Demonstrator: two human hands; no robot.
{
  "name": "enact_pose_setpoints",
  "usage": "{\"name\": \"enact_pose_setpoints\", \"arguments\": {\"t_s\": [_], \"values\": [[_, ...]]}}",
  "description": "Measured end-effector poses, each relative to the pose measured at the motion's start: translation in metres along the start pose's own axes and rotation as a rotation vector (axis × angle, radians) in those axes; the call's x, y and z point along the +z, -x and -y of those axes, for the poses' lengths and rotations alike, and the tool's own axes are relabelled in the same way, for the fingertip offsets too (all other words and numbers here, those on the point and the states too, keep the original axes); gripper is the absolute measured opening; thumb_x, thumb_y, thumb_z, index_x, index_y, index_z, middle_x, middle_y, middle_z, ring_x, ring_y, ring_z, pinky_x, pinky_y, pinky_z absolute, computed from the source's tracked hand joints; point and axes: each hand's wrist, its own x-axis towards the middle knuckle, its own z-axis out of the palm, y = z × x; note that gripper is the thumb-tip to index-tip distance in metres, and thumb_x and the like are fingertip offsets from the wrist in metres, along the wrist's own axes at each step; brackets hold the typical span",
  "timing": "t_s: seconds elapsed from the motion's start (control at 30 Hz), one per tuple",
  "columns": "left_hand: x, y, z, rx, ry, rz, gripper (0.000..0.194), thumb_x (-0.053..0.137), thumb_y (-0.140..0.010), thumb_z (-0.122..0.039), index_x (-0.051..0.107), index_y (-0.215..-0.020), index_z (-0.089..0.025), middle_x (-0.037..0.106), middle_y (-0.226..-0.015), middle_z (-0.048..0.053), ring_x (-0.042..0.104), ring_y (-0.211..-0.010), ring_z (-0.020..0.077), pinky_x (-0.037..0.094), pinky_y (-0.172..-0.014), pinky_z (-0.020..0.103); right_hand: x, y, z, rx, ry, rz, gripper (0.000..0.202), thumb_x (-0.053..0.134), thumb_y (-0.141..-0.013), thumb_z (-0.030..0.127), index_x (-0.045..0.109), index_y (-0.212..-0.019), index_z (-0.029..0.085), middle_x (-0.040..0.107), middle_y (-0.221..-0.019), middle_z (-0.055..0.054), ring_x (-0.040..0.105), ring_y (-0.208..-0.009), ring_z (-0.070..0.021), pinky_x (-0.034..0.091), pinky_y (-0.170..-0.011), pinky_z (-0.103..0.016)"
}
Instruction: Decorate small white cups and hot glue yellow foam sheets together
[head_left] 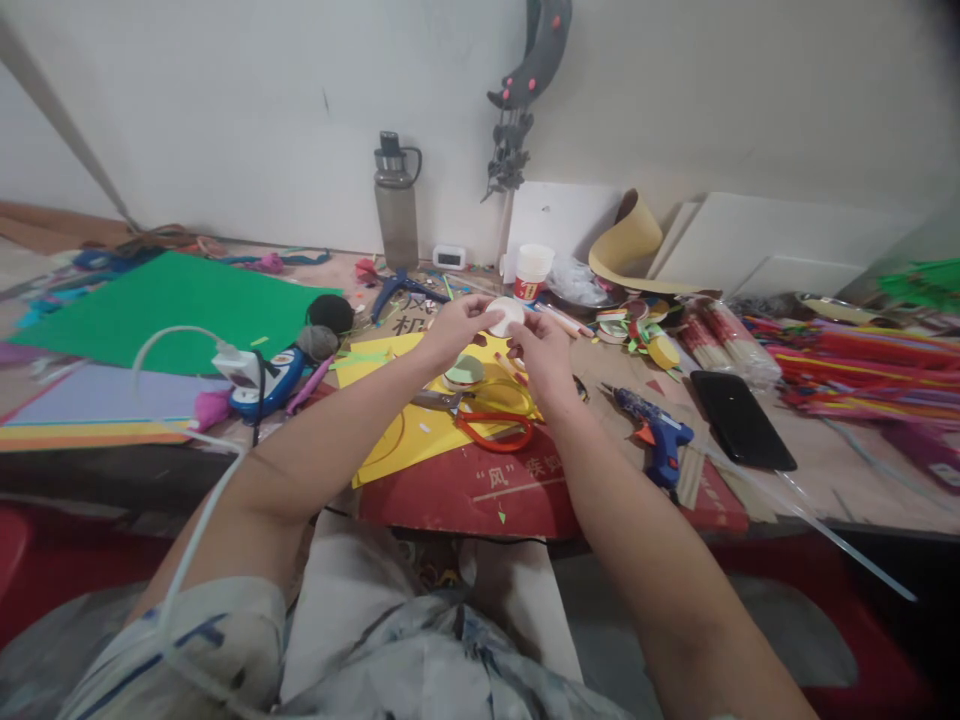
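Observation:
Between my two hands I hold up a small white disc (506, 316), flat and round. My left hand (463, 328) pinches its left edge, and the fingers of my right hand (546, 350) are closed on its right edge. Beneath them lies a yellow sheet (390, 440), partly hidden by my left forearm. Scissors with red-orange handles (496, 432) rest on that sheet, blades pointing left. A round pale green piece (463, 372) lies just behind the scissors.
A blue glue gun (660, 436) and a black phone (741, 420) lie to the right. Behind stand paper cups (532, 270) and a grey bottle (397, 205). On the left are a green sheet (172, 310) and a white cable (214, 490). Pipe cleaners (862, 370) fill the far right.

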Motion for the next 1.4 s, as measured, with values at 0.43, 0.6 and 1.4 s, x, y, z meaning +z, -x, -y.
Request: {"name": "enact_pose_setpoints", "arguments": {"t_s": [0.43, 0.6, 1.4], "values": [[-0.006, -0.007, 0.004, -0.152, 0.099, -0.054, 0.016, 0.082, -0.075, -0.022, 0.068, -0.076, -0.016, 0.064, -0.069, 0.0, 0.056, -0.057, 0.0074, 0.04, -0.049, 0.019, -0.009, -0.003, -0.006, -0.391, 0.307, 0.084, 0.069, 0.082, -0.074, 0.038, 0.058, -0.138, 0.03, 0.058, -0.134, -0.011, 0.063, -0.097, -0.0226, 0.06, -0.081, -0.042], [-0.003, -0.007, 0.003, -0.186, 0.239, 0.022, 0.03, 0.084, -0.08, -0.043, 0.068, -0.08, -0.017, 0.065, -0.066, -0.001, 0.057, -0.054, 0.0083, 0.042, -0.05, 0.021, -0.009, -0.007, -0.01, -0.398, 0.341, 0.059, 0.05, 0.08, -0.075, 0.034, 0.069, -0.123, 0.025, 0.062, -0.126, -0.011, 0.064, -0.101, -0.0236, 0.059, -0.091, -0.043], [0.013, -0.004, 0.006, -0.315, 0.552, 0.057, 0.05, 0.056, -0.098, -0.065, 0.069, -0.085, -0.018, 0.067, -0.065, 0.002, 0.059, -0.053, 0.0103, 0.044, -0.052, 0.022, -0.007, -0.008, -0.008, -0.254, 0.142, 0.118, 0.056, 0.079, -0.073, 0.049, 0.065, -0.123, 0.027, 0.069, -0.126, -0.005, 0.064, -0.094, -0.0175, 0.056, -0.091, -0.039]]}}
